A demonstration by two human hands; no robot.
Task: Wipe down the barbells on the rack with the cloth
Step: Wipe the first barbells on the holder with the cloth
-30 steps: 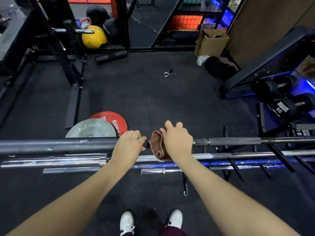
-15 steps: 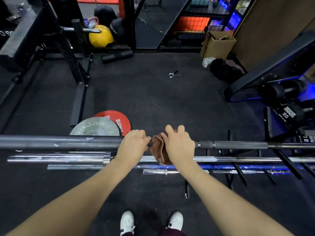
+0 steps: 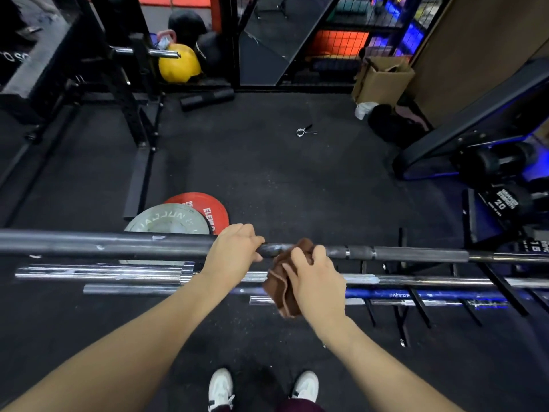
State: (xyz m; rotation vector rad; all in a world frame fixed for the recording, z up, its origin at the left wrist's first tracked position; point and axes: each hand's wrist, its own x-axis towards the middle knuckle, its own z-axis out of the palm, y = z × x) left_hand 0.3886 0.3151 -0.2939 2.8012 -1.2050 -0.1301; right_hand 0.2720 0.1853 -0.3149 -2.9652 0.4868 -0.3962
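A dark grey barbell (image 3: 104,244) runs across the view at the top of the rack. My left hand (image 3: 233,251) grips it near its middle. Just to the right, my right hand (image 3: 316,279) holds a brown cloth (image 3: 280,288), whose upper edge touches the bar while the rest hangs below it. Lower down lie a chrome barbell (image 3: 98,272), a blue barbell (image 3: 416,294) and a thinner chrome one (image 3: 383,302).
Black rack struts (image 3: 416,304) stand under the bars at right. A grey plate (image 3: 166,221) and a red plate (image 3: 205,208) lie on the floor behind. Dumbbells (image 3: 505,200) sit at right, a spring collar (image 3: 304,131) on the mat, my shoes (image 3: 219,388) below.
My right hand has come back off the top bar toward me, and the cloth now hangs lower, with more of it showing. My left hand keeps its grip.
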